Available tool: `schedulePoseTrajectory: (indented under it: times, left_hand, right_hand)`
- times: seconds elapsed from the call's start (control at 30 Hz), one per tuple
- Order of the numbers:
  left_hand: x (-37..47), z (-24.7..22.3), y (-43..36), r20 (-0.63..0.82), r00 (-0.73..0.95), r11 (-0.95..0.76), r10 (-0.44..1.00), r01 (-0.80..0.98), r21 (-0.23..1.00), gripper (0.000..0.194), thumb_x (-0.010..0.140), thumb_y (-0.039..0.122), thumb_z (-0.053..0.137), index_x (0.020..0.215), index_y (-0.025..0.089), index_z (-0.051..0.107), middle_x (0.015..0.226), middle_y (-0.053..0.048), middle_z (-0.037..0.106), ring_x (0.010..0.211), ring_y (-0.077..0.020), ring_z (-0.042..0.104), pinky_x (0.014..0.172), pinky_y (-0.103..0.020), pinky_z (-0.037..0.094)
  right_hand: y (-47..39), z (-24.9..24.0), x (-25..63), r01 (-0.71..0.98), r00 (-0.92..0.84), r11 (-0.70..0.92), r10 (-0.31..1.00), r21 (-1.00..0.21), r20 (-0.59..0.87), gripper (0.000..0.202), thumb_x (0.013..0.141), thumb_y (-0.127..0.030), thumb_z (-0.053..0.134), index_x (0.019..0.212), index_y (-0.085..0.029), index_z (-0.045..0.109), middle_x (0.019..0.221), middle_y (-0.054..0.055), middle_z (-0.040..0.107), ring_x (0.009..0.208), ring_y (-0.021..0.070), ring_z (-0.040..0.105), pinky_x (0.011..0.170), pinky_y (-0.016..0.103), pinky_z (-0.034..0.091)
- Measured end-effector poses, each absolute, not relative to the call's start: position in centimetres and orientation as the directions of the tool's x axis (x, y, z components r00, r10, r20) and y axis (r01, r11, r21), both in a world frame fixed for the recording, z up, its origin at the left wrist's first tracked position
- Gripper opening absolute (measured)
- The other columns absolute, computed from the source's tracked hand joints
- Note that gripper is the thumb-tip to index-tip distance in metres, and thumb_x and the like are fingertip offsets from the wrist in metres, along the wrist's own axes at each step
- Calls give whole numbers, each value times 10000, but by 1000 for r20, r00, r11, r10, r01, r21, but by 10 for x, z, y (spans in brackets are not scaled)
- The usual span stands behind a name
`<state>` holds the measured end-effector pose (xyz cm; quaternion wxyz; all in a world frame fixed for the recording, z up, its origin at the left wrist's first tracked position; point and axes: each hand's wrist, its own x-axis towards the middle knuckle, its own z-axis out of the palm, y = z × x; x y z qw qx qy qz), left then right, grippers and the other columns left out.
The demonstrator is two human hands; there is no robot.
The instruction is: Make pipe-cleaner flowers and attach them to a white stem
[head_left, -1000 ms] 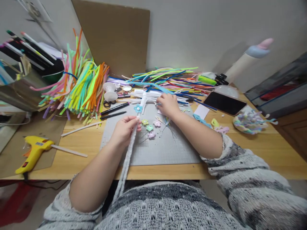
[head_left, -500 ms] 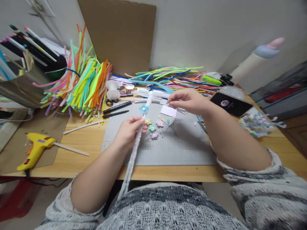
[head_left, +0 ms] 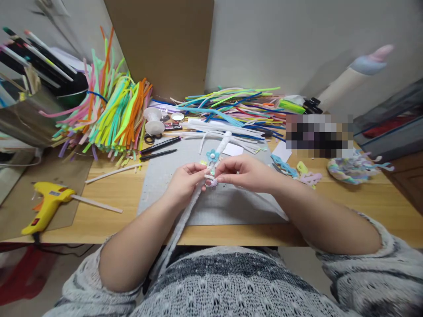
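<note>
The left hand [head_left: 187,182] is grasping the white-wrapped stem [head_left: 224,143] between thumb and fingers, below the blue flower [head_left: 212,155], which is sitting on the stem just beyond the fingertips. The stem is leaning away from that hand, its thick upper end pointing toward the wall, while long white strands [head_left: 178,231] are trailing from beneath the left hand toward the sweater. The right hand [head_left: 246,174] is closing its thumb and forefinger on a white pipe cleaner [head_left: 209,177] that is crossing the stem right beside the left fingertips; a white length [head_left: 272,208] is running out below the right wrist. A lilac flower [head_left: 211,182] is showing just under the meeting fingertips, partly hidden. Both hands are working above the gray cutting mat [head_left: 158,189]. Beyond them, loose white pipe cleaners [head_left: 238,131] are lying before a multicolored pile of pipe cleaners [head_left: 231,108]. Left of the left hand, two black markers [head_left: 161,149] are resting near the mat's edge, and a yellow glue gun [head_left: 48,204] is lying farther out. To the right of the right hand, a pastel braided bowl [head_left: 348,169] is standing past some blue, yellow and pink twisted pieces [head_left: 309,177].
</note>
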<state>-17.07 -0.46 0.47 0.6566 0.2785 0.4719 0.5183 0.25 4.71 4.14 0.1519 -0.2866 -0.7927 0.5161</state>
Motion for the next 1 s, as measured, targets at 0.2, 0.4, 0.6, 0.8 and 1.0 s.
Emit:
schedulePoseTrajectory:
  times: [0.2, 0.4, 0.6, 0.8, 1.0]
  left_hand:
    - [-170, 5, -8, -336, 133, 360, 932, -418, 834, 221, 594, 230, 787, 680, 118, 617, 565, -15, 631, 500, -92, 569, 419, -174, 390]
    - [-172, 4, -7, -363, 170, 400, 916, -432, 808, 129, 658, 188, 741, 731, 105, 677, 662, -39, 658, 542, -77, 572, 414, -143, 393]
    - [-177, 4, -5, -436, 321, 541, 841, -514, 666, 130, 703, 126, 700, 826, 85, 709, 745, -66, 669, 578, -66, 583, 407, -106, 427]
    - [-177, 5, -4, -439, 356, 565, 825, -525, 636, 90, 743, 107, 664, 821, 84, 705, 677, -53, 647, 514, -54, 562, 414, -95, 449]
    - [-177, 5, -5, -481, 363, 603, 798, -499, 622, 79, 755, 119, 658, 816, 88, 698, 711, -70, 664, 528, -65, 587, 439, -108, 475]
  right_hand:
    - [47, 54, 7, 332, -907, 909, 382, -253, 179, 218, 904, -221, 485, 845, -241, 694, 780, 20, 659, 738, 138, 535, 686, 289, 298]
    - [42, 43, 12, 403, -869, 915, 388, -15, 306, 228, 923, -230, 465, 844, -259, 677, 772, 10, 637, 781, 153, 493, 750, 330, 225]
    - [45, 39, 15, 404, -849, 915, 370, 13, 377, 247, 929, -215, 452, 848, -293, 671, 824, -8, 650, 816, 150, 482, 799, 364, 196]
    - [45, 39, 16, 400, -839, 916, 354, 27, 414, 220, 931, -262, 466, 886, -339, 667, 869, -15, 644, 847, 143, 484, 834, 377, 189]
    - [49, 32, 19, 366, -818, 929, 353, -62, 454, 224, 930, -334, 465, 891, -407, 674, 887, -28, 637, 867, 138, 496, 842, 380, 202]
